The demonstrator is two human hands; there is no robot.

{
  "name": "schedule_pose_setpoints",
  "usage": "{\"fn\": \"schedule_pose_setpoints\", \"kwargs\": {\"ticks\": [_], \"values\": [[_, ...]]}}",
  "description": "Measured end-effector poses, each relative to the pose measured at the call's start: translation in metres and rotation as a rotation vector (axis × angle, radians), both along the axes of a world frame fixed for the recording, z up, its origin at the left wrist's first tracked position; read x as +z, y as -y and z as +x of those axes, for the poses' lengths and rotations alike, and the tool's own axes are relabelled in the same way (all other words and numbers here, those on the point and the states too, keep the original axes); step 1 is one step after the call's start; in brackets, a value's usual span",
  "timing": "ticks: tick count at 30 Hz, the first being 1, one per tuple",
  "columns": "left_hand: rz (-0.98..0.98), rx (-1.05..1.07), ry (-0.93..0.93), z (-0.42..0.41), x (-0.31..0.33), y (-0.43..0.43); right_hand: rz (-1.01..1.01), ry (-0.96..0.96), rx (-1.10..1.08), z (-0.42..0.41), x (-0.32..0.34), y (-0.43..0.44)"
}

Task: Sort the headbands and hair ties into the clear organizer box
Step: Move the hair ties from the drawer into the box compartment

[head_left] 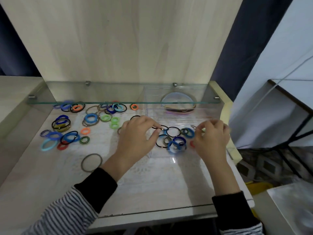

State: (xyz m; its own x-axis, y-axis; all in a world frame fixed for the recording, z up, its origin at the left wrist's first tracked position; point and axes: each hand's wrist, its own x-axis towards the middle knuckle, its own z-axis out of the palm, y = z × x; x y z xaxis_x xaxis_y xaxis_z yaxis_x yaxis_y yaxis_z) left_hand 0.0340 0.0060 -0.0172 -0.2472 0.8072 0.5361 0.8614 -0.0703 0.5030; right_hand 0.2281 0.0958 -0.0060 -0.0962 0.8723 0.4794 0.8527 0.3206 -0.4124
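Over the desk, glass shelf (118, 101): low, front edge crossing above the far hair ties and the back part of the box; little height under it.
Pale wooden desk (33, 184): front edge close to the sleeves, right edge just beside the box; bare surface at the near left and between the forearms.
Clear plastic organizer box (211, 114): on the right side of the desk, back part under the shelf; walls hard to see.
Curved headbands (177, 106): in the back compartment, on edge, seen through the shelf glass.
Blue, black and green hair ties in the box (176, 143): flat in the front compartment, between the two hands.
Loose coloured hair ties (67, 134): scattered on the left of the desk, apart from the box.
Large grey-brown hair tie (91, 162): alone, flat, near the left forearm.
Left hand (135, 138): fingers curled, thumb and forefinger pinching a thin black hair tie with a gold bead (160, 128) above the left part of the front compartment.
Right hand (211, 139): above the right part of the same compartment, fingertips pinching a thin pale strand (197, 128); cannot tell what kind of thing.
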Motion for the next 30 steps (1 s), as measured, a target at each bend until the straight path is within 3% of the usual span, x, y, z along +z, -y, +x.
{"fn": "schedule_pose_setpoints", "kwargs": {"ticks": [5,10,15,20,26,30], "values": [[-0.148,-0.039,-0.048,0.036,-0.006,-0.037,-0.064,-0.016,-0.174,0.029,-0.014,-0.01],[-0.279,-0.08,-0.09,0.056,-0.005,-0.063,-0.247,0.032,-0.152,0.035,-0.017,-0.012],[-0.338,-0.121,-0.136,0.06,-0.002,-0.066,-0.248,0.096,-0.151,0.036,-0.013,-0.016],[-0.227,-0.086,-0.054,0.052,0.003,-0.05,-0.082,0.103,-0.094,0.023,-0.01,-0.006],[-0.041,0.045,0.001,0.015,-0.003,-0.015,0.068,0.012,0.116,-0.03,-0.009,0.014],[-0.014,0.163,-0.011,-0.026,-0.015,0.011,0.154,-0.02,0.233,-0.076,-0.012,0.045]]}}
